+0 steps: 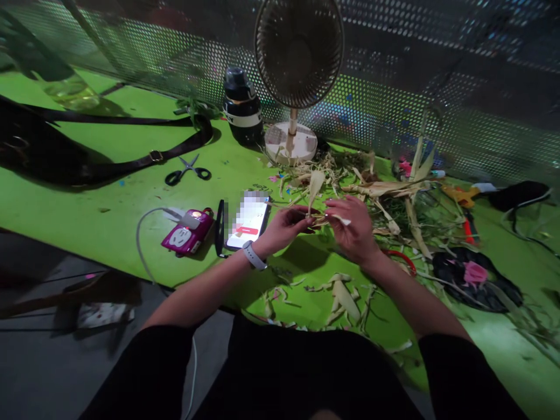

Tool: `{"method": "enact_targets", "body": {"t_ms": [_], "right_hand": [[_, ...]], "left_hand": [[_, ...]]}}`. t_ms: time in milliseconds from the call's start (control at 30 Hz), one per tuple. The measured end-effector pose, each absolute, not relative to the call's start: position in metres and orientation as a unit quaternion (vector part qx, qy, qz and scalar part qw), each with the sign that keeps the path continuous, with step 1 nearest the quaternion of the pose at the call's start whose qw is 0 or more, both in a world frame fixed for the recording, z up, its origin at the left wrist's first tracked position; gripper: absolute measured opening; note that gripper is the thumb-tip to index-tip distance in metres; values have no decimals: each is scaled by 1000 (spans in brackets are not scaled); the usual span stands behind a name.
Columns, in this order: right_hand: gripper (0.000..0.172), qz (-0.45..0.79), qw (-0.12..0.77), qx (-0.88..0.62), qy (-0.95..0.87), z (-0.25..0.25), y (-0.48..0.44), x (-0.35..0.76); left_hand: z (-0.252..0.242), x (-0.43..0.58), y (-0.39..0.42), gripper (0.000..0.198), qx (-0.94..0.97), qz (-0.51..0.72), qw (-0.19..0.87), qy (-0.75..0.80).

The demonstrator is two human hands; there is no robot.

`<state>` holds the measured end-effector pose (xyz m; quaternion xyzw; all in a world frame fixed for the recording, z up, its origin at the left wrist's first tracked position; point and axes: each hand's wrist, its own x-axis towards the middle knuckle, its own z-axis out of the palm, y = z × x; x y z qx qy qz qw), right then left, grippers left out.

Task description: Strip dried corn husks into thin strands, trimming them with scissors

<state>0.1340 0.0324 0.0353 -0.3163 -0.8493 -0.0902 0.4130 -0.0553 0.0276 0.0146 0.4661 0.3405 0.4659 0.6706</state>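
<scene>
Dried corn husk strips (pixel 315 189) stand up from between my two hands, over the green table (pixel 236 169). My left hand (pixel 291 226), with a pale watch band at its wrist, pinches the husk near its lower end. Facing it, my right hand (pixel 350 227) also has its fingers closed on the husk, and a pale end pokes out past them. The fingers hide exactly where the pieces meet. Below the hands lie loose husk scraps (pixel 345 297). Just left of my left hand, a lit phone (pixel 249 219) leans on the table.
A fan (pixel 300 52) and a black bottle (pixel 242 108) stand at the back. Scissors (pixel 188 169), a purple power socket (pixel 186 233) and a black bag (pixel 48 146) are to the left. A husk pile (pixel 385 189), orange pliers-like tool (pixel 461 195) and black tray (pixel 450 271) lie right.
</scene>
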Motion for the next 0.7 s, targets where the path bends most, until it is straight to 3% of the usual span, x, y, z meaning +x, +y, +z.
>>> {"method": "enact_targets", "body": {"t_ms": [233,500,700], "right_hand": [[34,-66,347,-459,-815,15,38,134],[34,-69,375,-457,-803,15,34,127],[40,63,396,-493,-772,21,33,122]], "left_hand": [[14,-54,22,40,541,453,626,333],[6,-49,17,37,535,451,627,343],[9,-44,16,43,561,441,579,394]]}}
